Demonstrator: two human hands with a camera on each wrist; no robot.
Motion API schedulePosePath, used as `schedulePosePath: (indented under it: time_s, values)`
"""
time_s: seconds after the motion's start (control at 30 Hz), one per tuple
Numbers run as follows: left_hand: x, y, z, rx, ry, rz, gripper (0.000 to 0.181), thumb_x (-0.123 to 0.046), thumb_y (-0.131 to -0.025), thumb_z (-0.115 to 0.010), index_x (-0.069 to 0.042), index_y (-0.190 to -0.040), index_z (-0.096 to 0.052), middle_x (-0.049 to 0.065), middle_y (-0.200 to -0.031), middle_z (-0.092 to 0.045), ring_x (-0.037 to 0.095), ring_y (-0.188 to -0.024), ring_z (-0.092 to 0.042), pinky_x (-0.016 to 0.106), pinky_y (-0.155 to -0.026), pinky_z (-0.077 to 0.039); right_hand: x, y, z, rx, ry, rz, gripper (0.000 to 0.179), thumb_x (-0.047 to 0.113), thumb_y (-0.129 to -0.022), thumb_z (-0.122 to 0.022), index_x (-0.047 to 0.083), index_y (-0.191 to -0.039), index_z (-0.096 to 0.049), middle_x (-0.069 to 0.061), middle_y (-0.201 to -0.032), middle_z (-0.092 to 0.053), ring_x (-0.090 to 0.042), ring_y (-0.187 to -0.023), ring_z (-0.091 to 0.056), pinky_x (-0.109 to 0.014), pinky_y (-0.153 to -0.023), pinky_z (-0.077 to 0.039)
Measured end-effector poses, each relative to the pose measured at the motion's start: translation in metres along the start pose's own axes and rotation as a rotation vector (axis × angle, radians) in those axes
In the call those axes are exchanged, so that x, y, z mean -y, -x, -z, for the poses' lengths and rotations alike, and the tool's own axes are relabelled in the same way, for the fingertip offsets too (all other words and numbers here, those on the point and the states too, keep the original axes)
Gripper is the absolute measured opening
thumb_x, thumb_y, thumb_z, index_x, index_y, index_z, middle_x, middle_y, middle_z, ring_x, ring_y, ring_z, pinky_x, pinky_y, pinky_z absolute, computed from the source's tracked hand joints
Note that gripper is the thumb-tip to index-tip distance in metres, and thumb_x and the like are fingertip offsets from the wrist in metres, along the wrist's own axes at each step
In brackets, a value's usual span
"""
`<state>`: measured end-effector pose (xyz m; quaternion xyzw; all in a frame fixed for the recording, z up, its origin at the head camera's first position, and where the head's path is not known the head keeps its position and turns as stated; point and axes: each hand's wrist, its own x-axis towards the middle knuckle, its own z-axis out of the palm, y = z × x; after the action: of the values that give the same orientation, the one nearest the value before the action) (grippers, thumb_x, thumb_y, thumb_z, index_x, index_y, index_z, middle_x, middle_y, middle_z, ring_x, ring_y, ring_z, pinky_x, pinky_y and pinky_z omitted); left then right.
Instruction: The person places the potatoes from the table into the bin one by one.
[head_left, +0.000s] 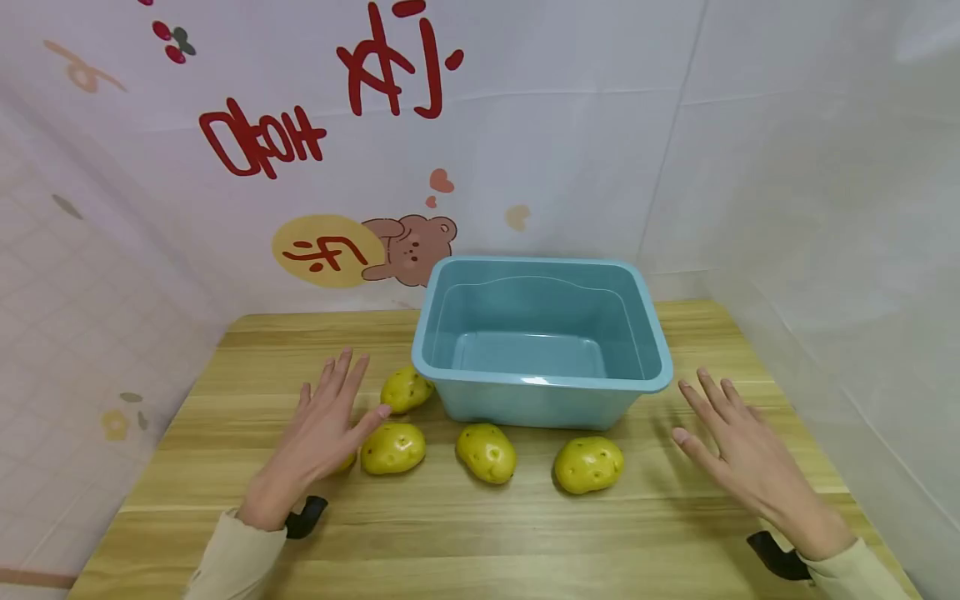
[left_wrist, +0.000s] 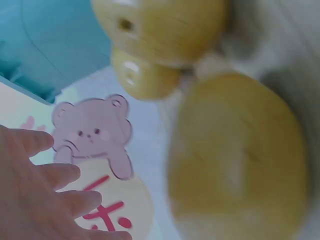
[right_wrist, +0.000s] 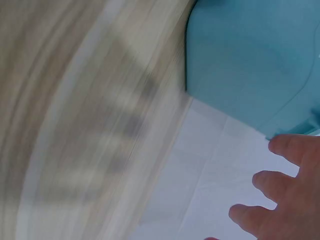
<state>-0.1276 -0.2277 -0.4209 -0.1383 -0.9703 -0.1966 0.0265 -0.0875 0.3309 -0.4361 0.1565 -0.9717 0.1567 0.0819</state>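
My left hand (head_left: 322, 429), fingers spread and holding nothing, hovers at the left over a potato (head_left: 347, 463) that it mostly hides. Just beyond its thumb are a yellow potato (head_left: 393, 448) and another potato (head_left: 407, 389) by the tub's left side. In the left wrist view, a blurred potato (left_wrist: 240, 160) fills the right side, apart from the fingers. A light blue plastic tub (head_left: 525, 404) stands at the back with nothing inside. My right hand (head_left: 742, 458) is spread beside the tub's right end, its fingers straight; the right wrist view shows a fingertip overlapping the tub's edge (right_wrist: 235, 75).
Two more potatoes, a middle one (head_left: 487, 453) and a right one (head_left: 588, 465), lie in front of the tub on the wooden table (head_left: 480, 550). White printed sheeting (head_left: 570, 167) rises behind the table and along both sides. Black straps (head_left: 306, 517) sit at the wrists.
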Motion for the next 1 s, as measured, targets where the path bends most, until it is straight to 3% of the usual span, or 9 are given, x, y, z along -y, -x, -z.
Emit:
schedulePosePath:
  time_s: [0.17, 0.27, 0.37, 0.5, 0.6, 0.83, 1.0]
  values:
    - [-0.019, -0.013, 0.004, -0.027, 0.037, -0.045, 0.086, -0.059, -0.105, -0.048, -0.009, -0.167, -0.016, 0.018, -0.173, -0.007, 0.045, -0.156, -0.01, 0.076, -0.116, -0.012, 0.014, 0.01, 0.001, -0.031, -0.01, 0.047, 0.07, 0.037, -0.103, -0.063, 0.012, -0.162, -0.035, -0.019, -0.168, -0.027, -0.044, -0.154, -0.021, -0.053, -0.126, -0.012]
    - [-0.03, -0.02, 0.006, -0.042, 0.074, -0.068, 0.086, -0.058, -0.105, -0.049, -0.009, -0.167, -0.014, 0.016, -0.173, -0.006, 0.041, -0.157, -0.008, 0.074, -0.117, -0.012, 0.022, 0.015, 0.001, -0.041, -0.017, 0.063, 0.069, 0.036, -0.102, -0.065, 0.011, -0.161, -0.039, -0.018, -0.166, -0.033, -0.042, -0.152, -0.027, -0.047, -0.126, -0.016]
    - [-0.04, -0.026, 0.007, -0.057, 0.104, -0.087, 0.086, -0.058, -0.105, -0.048, -0.009, -0.167, -0.014, 0.013, -0.174, -0.005, 0.037, -0.158, -0.007, 0.072, -0.118, -0.012, 0.03, 0.018, 0.001, -0.047, -0.014, 0.079, 0.069, 0.035, -0.1, -0.068, 0.012, -0.159, -0.043, -0.016, -0.163, -0.038, -0.042, -0.148, -0.036, -0.052, -0.122, -0.027]
    - [-0.051, -0.033, 0.009, -0.078, 0.115, -0.105, 0.088, -0.061, -0.104, -0.046, -0.011, -0.167, -0.012, 0.008, -0.174, -0.003, 0.033, -0.159, -0.006, 0.07, -0.12, -0.013, 0.038, 0.02, -0.001, -0.065, -0.005, 0.103, 0.069, 0.036, -0.095, -0.073, 0.015, -0.156, -0.048, -0.011, -0.16, -0.045, -0.043, -0.139, -0.048, -0.06, -0.104, -0.043]
    - [-0.057, -0.037, 0.01, -0.092, 0.124, -0.121, 0.088, -0.063, -0.104, -0.044, -0.011, -0.167, -0.012, 0.005, -0.174, -0.001, 0.031, -0.159, -0.006, 0.07, -0.12, -0.014, 0.044, 0.02, -0.004, -0.078, -0.008, 0.133, 0.069, 0.036, -0.093, -0.076, 0.018, -0.155, -0.051, -0.009, -0.157, -0.05, -0.041, -0.135, -0.053, -0.06, -0.098, -0.047]
    - [-0.067, -0.047, 0.009, -0.108, 0.151, -0.146, 0.087, -0.065, -0.104, -0.041, -0.014, -0.168, -0.011, 0.003, -0.174, 0.001, 0.031, -0.159, -0.006, 0.069, -0.12, -0.016, 0.055, 0.014, -0.018, -0.091, -0.042, 0.227, 0.068, 0.034, -0.09, -0.08, 0.02, -0.151, -0.055, -0.005, -0.152, -0.056, -0.032, -0.133, -0.056, -0.049, -0.102, -0.047]
    - [-0.072, -0.052, 0.006, -0.104, 0.161, -0.144, 0.088, -0.068, -0.103, -0.039, -0.014, -0.168, -0.011, 0.005, -0.174, -0.001, 0.032, -0.159, -0.007, 0.071, -0.118, -0.018, 0.062, 0.006, -0.028, -0.067, -0.138, 0.297, 0.065, 0.033, -0.089, -0.082, 0.019, -0.148, -0.059, 0.0, -0.151, -0.056, -0.026, -0.135, -0.055, -0.019, -0.115, -0.031]
